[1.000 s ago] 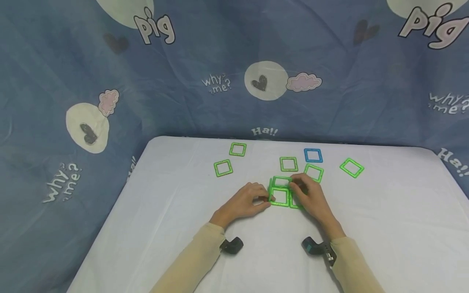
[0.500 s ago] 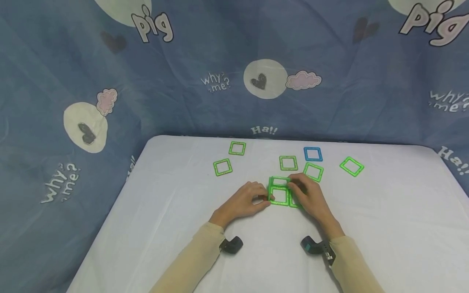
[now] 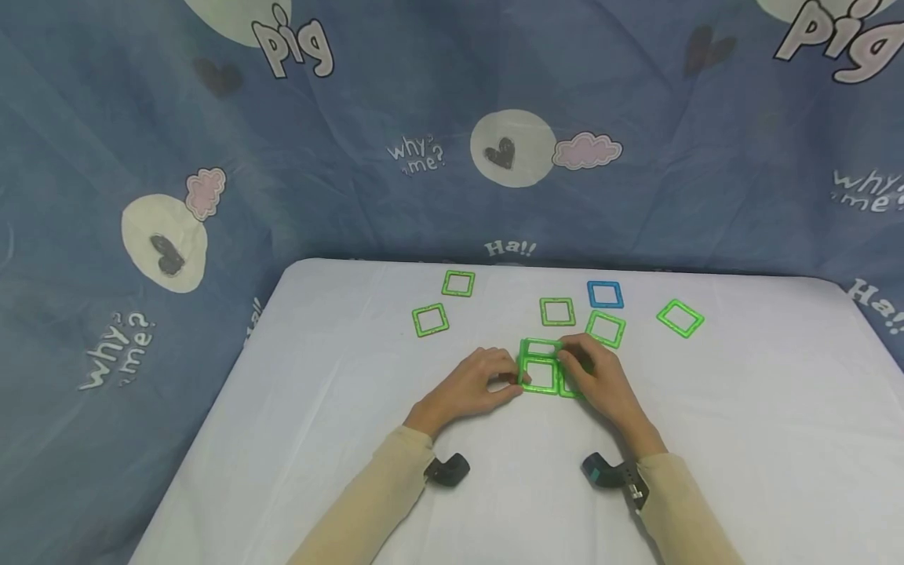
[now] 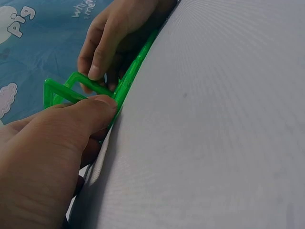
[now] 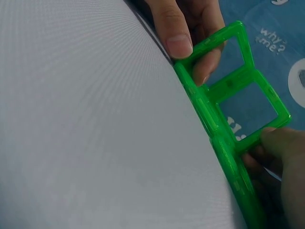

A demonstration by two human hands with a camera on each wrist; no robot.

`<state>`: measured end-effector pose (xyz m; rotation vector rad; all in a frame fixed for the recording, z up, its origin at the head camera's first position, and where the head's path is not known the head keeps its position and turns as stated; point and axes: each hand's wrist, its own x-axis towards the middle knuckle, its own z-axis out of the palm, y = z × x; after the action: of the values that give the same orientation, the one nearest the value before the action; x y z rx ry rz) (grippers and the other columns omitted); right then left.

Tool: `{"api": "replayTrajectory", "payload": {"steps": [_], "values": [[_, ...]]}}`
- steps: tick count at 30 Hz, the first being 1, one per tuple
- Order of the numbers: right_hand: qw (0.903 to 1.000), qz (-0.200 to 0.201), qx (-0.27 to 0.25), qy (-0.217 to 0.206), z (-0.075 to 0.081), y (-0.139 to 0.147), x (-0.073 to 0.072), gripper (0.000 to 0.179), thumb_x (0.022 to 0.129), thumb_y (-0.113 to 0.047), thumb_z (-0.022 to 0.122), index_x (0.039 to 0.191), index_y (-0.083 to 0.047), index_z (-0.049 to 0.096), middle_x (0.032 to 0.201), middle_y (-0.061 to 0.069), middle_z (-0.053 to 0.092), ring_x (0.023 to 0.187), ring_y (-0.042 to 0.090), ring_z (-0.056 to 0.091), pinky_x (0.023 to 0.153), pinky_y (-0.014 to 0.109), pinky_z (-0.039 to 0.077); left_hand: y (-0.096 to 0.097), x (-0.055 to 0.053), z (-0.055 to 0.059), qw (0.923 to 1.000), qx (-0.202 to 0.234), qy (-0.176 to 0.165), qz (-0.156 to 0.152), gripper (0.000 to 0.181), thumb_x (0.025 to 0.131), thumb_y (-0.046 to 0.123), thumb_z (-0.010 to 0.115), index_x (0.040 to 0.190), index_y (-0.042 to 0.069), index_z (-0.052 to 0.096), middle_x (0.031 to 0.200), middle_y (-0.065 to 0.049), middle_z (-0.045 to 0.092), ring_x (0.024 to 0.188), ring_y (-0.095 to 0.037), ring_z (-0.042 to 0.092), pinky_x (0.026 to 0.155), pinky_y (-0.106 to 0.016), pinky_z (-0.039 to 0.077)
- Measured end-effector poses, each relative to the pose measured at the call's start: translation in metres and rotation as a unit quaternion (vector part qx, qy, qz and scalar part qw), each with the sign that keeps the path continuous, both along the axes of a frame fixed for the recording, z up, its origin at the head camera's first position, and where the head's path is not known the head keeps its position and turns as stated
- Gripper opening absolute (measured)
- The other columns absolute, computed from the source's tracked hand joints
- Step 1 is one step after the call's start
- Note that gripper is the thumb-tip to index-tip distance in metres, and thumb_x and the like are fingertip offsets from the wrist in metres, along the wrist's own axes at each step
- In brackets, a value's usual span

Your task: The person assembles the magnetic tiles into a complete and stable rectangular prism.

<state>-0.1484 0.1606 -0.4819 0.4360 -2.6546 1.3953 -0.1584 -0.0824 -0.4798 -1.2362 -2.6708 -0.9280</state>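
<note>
Green square magnetic tiles stand joined between the two hands at the middle of the table. One flat tile (image 3: 540, 391) lies at the front, with a second flat tile (image 3: 569, 394) on its right, partly covered by the right hand. Along the first one's edges rise a left upright tile (image 5: 244, 43) and a back upright tile (image 5: 283, 117), meeting at a corner. My left hand (image 3: 475, 384) pinches the left upright tile low down between thumb and fingers. With thumb and fingertips, my right hand (image 3: 600, 375) pinches the right edge of the back upright tile.
Loose green tiles lie flat farther back: a rear-left tile (image 3: 458, 293), another left tile (image 3: 431, 333), a middle tile (image 3: 558, 322), one behind the right hand (image 3: 606, 315) and a far-right tile (image 3: 680, 336). A blue tile (image 3: 605, 304) lies near the back edge of the white table (image 3: 339, 329).
The back upright tile has shifted slightly left, and its edge now meets the left upright tile, where a small gap showed one second ago. Both hands stay in nearly the same place.
</note>
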Motion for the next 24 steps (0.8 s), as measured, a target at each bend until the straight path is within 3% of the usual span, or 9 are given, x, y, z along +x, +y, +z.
{"api": "replayTrajectory", "payload": {"steps": [6,15,24], "values": [[0.9998,0.022,-0.003,-0.003,-0.0004,-0.0008,0.0007,0.025,0.097,-0.029,0.053,0.117,-0.016,0.061,0.118,0.003,0.065,0.117,0.022,0.057,0.104,0.042,0.041,-0.0006,-0.0001,0.0003,0.9999,0.0,-0.011,0.003,0.015,0.086,0.026,0.069,0.1,0.023,0.071,0.092,0.013,0.062,0.083,-0.002,0.053,0.082,-0.022,0.043],[0.9952,0.011,0.063,0.074,0.0047,-0.0059,0.0015,0.021,0.098,-0.018,0.051,0.114,-0.012,0.061,0.115,0.008,0.066,0.11,0.027,0.059,0.096,0.044,0.047,0.0003,0.0001,0.0008,0.9999,-0.009,-0.005,0.008,0.015,0.087,0.028,0.068,0.101,0.023,0.071,0.093,0.012,0.062,0.084,-0.003,0.053,0.083,-0.023,0.044],[0.9952,0.004,0.072,0.065,0.0058,-0.0075,0.0024,0.021,0.098,-0.019,0.049,0.114,-0.012,0.061,0.113,0.008,0.066,0.103,0.025,0.06,0.09,0.044,0.048,0.0003,0.0005,0.0008,0.9999,-0.008,-0.009,0.005,0.016,0.087,0.028,0.068,0.102,0.023,0.071,0.094,0.011,0.063,0.087,-0.004,0.054,0.087,-0.023,0.044]]}}
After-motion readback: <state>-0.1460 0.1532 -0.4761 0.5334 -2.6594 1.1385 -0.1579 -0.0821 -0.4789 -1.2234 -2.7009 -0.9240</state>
